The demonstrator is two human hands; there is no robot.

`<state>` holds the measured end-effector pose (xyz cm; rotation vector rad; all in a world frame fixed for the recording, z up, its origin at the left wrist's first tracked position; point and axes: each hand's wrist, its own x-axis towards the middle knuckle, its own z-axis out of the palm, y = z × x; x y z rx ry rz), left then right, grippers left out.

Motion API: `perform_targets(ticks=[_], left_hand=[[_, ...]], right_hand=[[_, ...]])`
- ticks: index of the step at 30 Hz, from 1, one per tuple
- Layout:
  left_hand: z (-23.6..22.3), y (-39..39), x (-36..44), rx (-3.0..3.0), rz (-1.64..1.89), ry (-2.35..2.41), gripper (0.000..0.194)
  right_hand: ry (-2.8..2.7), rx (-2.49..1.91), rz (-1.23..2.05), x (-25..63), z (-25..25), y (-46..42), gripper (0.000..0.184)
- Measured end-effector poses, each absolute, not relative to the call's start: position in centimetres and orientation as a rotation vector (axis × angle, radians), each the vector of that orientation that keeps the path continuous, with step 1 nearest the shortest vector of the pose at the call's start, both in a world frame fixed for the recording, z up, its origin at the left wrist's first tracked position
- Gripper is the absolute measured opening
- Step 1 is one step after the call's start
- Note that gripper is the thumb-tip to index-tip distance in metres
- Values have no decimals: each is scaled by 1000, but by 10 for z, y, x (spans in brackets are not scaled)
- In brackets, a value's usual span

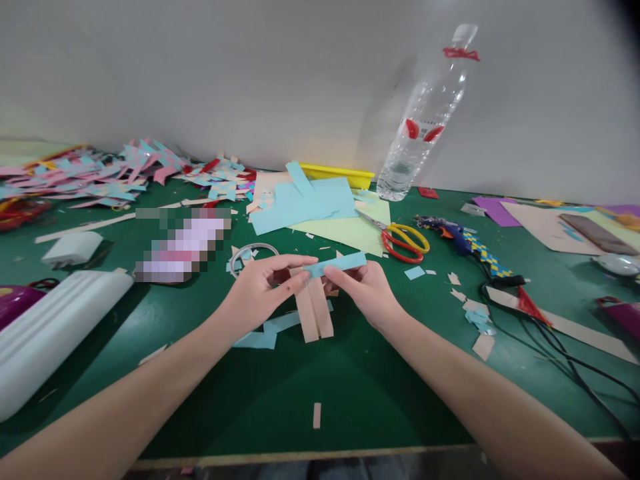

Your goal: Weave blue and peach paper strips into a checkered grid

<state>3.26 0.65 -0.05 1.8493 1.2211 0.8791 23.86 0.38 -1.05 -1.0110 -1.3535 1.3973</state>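
Note:
Above the table's middle, my left hand [267, 287] and my right hand [365, 293] are closed on a small piece of paper weaving. It has a light blue paper strip [345, 265] running across its top. Two peach paper strips [314, 310] hang down from it side by side. My left thumb and fingers pinch its left end, while my right thumb presses on the blue strip. Below my left hand lie loose blue strips [257, 340] on the table. A roll of tape [239, 257] sits just behind my left hand, partly hidden by it.
Red and yellow scissors [405, 243] lie near blue paper sheets [315, 200]. A tilted plastic bottle [425, 117] leans against the wall. Piled paper strips [100, 170], a blurred-out phone [183, 247] and a white charger [73, 249] are left; black cables [565, 347] lie right.

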Motion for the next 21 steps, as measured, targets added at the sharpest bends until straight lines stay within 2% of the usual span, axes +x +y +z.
perform_targets(ticks=[9,21], left_hand=[[-2,7,31,1896,824,1131,41],[1,8,34,1756,866,1167,38]], right_hand=[[-1331,-1055,1370,239,-11,4,23],[-1326,-1047,1319,240,-13,5,28]])
